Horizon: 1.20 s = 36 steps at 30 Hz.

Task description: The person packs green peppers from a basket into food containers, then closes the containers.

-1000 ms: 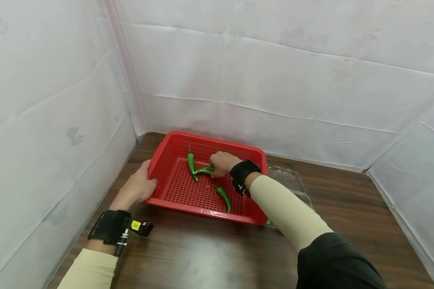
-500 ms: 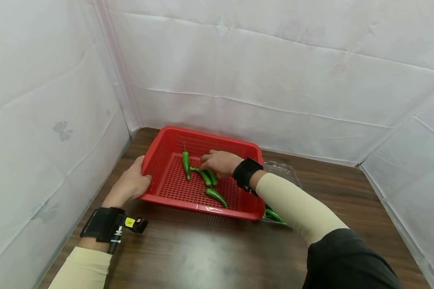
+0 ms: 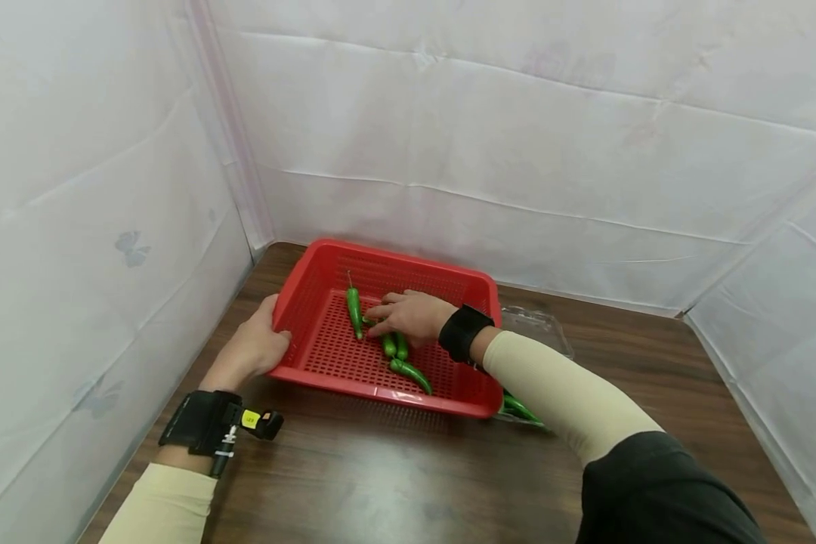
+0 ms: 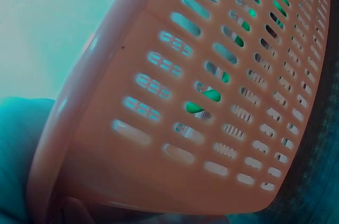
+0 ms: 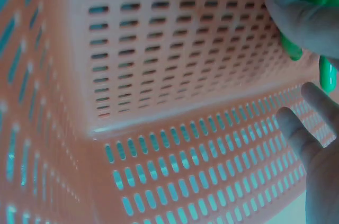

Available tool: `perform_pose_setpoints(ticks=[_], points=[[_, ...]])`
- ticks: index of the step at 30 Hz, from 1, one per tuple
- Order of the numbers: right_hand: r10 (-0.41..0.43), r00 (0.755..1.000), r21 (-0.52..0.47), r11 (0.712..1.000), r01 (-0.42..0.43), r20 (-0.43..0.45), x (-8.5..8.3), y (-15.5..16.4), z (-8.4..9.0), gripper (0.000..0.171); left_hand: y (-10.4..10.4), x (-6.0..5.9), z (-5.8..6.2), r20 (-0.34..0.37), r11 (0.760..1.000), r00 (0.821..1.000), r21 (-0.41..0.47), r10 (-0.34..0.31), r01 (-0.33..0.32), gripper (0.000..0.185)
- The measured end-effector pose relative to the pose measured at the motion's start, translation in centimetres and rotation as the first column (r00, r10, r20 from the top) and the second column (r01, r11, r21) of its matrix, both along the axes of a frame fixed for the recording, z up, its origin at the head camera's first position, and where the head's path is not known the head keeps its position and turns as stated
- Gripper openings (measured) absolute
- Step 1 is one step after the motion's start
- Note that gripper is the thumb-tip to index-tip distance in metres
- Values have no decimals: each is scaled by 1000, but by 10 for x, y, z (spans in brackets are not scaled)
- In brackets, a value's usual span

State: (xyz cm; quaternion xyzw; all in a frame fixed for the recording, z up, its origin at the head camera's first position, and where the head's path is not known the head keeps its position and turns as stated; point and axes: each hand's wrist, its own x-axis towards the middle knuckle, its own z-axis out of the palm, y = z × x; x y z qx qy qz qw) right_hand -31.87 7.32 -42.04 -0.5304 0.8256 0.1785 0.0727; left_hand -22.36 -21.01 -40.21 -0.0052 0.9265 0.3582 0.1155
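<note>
**What we cannot make out**

We see the right hand covering parts of the green chillies in the red basket, so we cannot tell whether it grips one. The sleeve hides most of the clear plastic container behind the basket. In the left wrist view, chillies show only as green specks through the slots.

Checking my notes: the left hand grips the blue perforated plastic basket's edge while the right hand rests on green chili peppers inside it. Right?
Not quite: the perforated plastic basket is red, not blue, as the head view shows. The left hand does grip its edge, and the right hand rests on the green chili peppers.
</note>
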Motion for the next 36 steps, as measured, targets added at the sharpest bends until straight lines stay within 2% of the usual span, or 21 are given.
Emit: perform_pose_setpoints(ticks=[3,6,13,20,23,26,30,32,36], points=[[10,1000,22,1000,-9,-10,2,2,-3,50,2,-1,1,7,1000,1000,11,2,-2,69],[-21,1000,3,1000,21,-6,3,7,-4,37,2,-1,1,9,1000,1000,21,0,-1,69],[-104,982,-44,993,112,155,7,8,-3,35,1,-2,1,14,1000,1000,15,-13,12,69],[-154,973,-52,985,165,171,5,10,-4,10,2,-7,1,32,1000,999,22,-14,13,70],[-162,965,-66,982,179,208,5,11,-5,21,2,-8,0,36,1000,999,24,-16,15,71],[-184,946,-92,972,215,267,4,14,-3,29,2,-10,-1,37,999,999,26,-21,20,70],[-228,919,-136,950,283,321,2,19,4,24,2,-13,-2,36,1000,999,20,-23,23,70],[-238,912,-155,941,302,334,2,21,10,18,1,-14,-3,35,1000,999,13,-26,26,70],[-236,904,-185,930,316,357,3,25,25,16,-1,-17,-4,34,1000,999,5,-29,28,70]])
